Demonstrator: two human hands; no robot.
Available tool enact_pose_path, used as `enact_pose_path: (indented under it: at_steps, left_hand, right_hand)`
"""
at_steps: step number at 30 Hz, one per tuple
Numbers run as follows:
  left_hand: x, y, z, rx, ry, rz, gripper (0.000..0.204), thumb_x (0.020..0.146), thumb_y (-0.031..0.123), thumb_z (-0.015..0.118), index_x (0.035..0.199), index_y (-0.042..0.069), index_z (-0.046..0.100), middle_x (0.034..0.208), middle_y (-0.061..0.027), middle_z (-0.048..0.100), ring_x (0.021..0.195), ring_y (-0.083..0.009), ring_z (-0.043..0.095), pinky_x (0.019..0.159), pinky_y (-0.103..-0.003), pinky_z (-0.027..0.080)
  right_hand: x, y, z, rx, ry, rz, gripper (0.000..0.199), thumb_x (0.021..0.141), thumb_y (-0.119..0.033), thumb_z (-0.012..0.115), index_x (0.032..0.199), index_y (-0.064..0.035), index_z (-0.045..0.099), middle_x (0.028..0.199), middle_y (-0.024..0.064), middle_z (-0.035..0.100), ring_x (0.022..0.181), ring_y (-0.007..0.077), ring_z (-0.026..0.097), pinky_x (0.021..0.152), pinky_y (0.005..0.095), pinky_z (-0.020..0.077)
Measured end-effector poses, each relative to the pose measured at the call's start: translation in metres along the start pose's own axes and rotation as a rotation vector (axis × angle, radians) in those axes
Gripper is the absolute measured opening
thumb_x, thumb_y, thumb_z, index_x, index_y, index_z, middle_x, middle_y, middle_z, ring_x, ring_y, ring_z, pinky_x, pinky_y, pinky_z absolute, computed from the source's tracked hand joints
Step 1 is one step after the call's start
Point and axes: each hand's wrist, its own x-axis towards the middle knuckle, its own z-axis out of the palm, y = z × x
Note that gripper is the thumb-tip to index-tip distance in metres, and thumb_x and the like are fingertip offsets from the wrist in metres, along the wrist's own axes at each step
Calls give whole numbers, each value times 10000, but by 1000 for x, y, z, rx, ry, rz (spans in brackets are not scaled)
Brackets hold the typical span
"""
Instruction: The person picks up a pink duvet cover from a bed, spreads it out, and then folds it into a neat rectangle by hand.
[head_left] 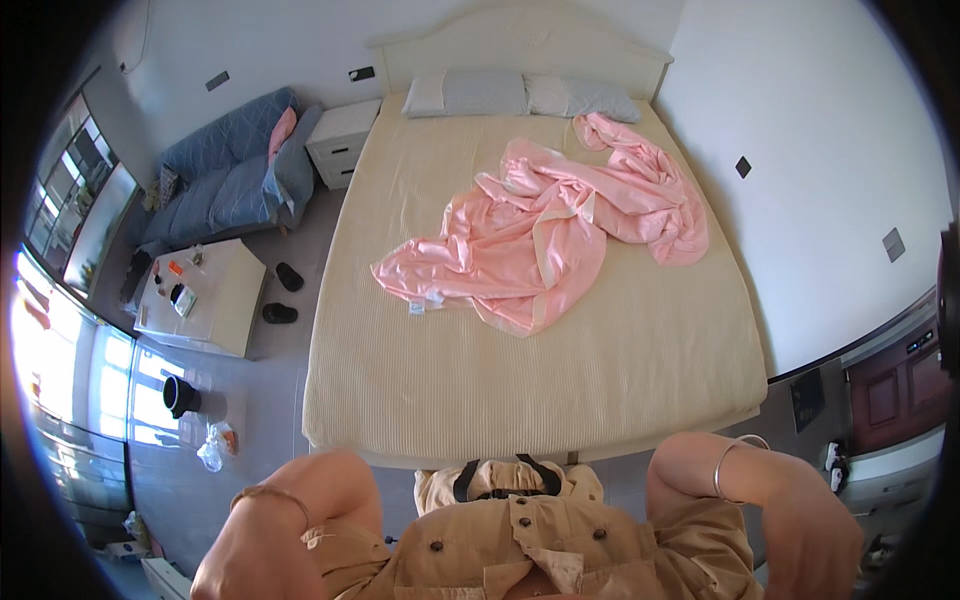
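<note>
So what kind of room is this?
It looks like a bedroom: a wide bed with a cream ribbed cover, two grey pillows by its headboard, and a small white bedside table.

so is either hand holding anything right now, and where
Nothing is held: the left hand and right hand are bare, near the person's body, well apart from the pink sheet.

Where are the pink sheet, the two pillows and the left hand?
pink sheet (545, 235): head view, middle of the crumpled fabric.
pillows (470, 93): head view, left pillow's face.
left hand (245, 565): head view, back of hand.
</note>
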Motion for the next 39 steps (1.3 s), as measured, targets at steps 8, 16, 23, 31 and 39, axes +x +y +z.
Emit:
enact_pose_path:
  at_steps: [8,16,23,31,39]
  left_hand:
    - [-191,-114,-53,-49,991,-953,419,849,272,468,1185,25,432,1114,-173,515,1052,-258,488,898,-385,365]
    - [-536,-242,-28,925,-199,-2492,647,761,329,523,1314,166,229,1386,-105,145,1270,-244,181,1004,-485,179]
    - [-685,-348,-3,1309,-124,-2213,633,745,182,497,1316,173,225,1387,-37,164,1268,-228,186,997,-474,204]
    - [-709,-387,-63,1472,624,-2033,229,736,230,530,915,114,613,1043,-75,525,1035,-267,458,779,-440,396]
    - [-590,-331,55,641,617,-1960,294,814,317,492,960,76,576,794,-165,598,695,-299,588,629,-396,445]
  right_hand:
    - [-236,99,-45,244,989,539,439,873,-291,397,1224,-28,370,1192,196,451,1069,344,462,854,481,376]
    - [-559,274,15,-682,409,2341,752,773,-414,528,1337,-110,134,1391,154,75,1278,339,88,1007,492,165]
    - [-669,341,86,-1039,356,2363,777,757,-481,485,1345,-131,117,1395,169,25,1285,340,17,993,545,62]
    - [-672,341,78,-1094,364,2268,775,743,-461,509,1339,-121,147,1398,160,27,1282,352,20,981,556,80]
    - [-675,334,59,-277,1536,1876,740,735,-508,531,1292,-100,265,1313,169,297,1208,319,287,936,523,258]
